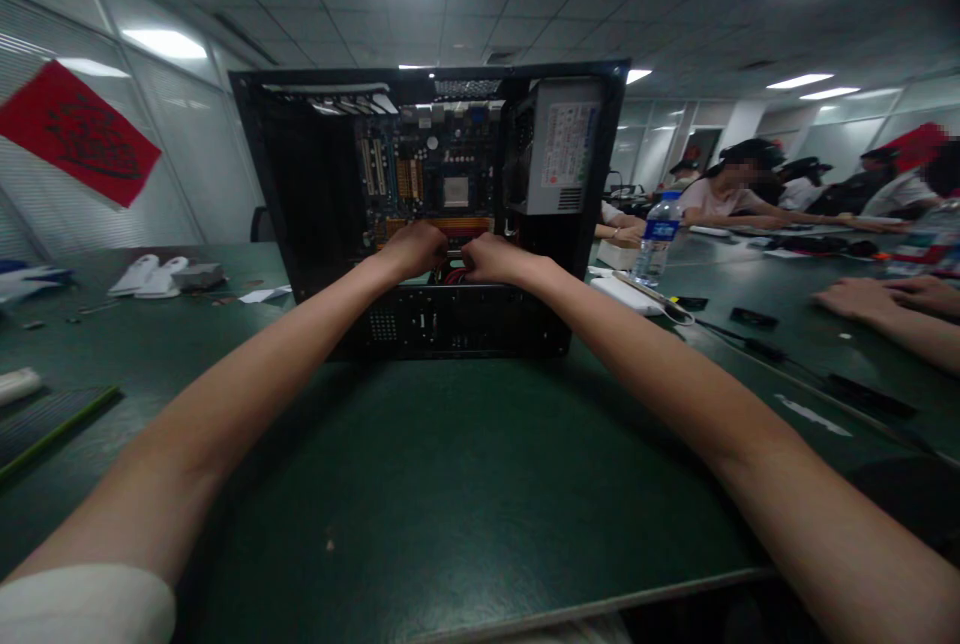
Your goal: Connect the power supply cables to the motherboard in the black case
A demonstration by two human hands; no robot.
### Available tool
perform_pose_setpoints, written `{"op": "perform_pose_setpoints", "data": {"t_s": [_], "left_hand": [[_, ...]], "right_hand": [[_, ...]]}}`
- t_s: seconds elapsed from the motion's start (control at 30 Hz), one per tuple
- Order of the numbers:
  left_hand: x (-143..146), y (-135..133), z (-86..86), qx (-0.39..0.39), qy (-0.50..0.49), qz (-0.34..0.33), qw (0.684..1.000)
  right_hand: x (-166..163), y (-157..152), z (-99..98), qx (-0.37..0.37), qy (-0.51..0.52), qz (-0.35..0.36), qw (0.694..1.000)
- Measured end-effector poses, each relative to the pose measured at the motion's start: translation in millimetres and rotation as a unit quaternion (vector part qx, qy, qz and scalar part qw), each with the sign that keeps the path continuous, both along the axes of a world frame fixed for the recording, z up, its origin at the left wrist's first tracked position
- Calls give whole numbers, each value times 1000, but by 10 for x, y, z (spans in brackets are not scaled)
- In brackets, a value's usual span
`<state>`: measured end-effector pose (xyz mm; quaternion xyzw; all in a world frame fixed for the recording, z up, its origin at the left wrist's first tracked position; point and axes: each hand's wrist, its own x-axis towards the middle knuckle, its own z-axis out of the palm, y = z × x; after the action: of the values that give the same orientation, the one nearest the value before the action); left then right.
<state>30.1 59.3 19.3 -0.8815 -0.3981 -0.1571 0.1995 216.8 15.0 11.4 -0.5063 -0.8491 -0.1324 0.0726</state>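
Observation:
An open black computer case stands on the green table in front of me. Inside it are a motherboard with a bare square processor and a grey power supply in the upper right corner. Both of my hands reach into the lower middle of the case, just below orange memory slots. My left hand has its fingers curled in; my right hand is closed close beside it. Red cables show between and under the hands. Whatever the fingertips grip is hidden.
To the right stand a water bottle and a white box-like item, with cables and small black parts nearby. Another person's hands rest on the table there. White objects and a grey block lie left.

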Motion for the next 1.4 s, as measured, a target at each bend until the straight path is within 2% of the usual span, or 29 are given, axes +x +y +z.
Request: {"op": "perform_pose_setpoints", "data": {"t_s": [0.5, 1.0, 1.23, 1.4], "left_hand": [[-31, 84, -23, 13, 1, 1, 1000], [28, -56, 19, -8, 4, 11, 1000], [4, 79, -18, -17, -27, -5, 999], [-1, 131, -28, -1, -10, -8, 1000]], "right_hand": [[-11, -53, 13, -2, 7, -4, 1000], [-14, -49, 18, -4, -2, -5, 1000], [-14, -69, 17, -1, 6, -5, 1000], [-18, -89, 26, -5, 6, -7, 1000]]}}
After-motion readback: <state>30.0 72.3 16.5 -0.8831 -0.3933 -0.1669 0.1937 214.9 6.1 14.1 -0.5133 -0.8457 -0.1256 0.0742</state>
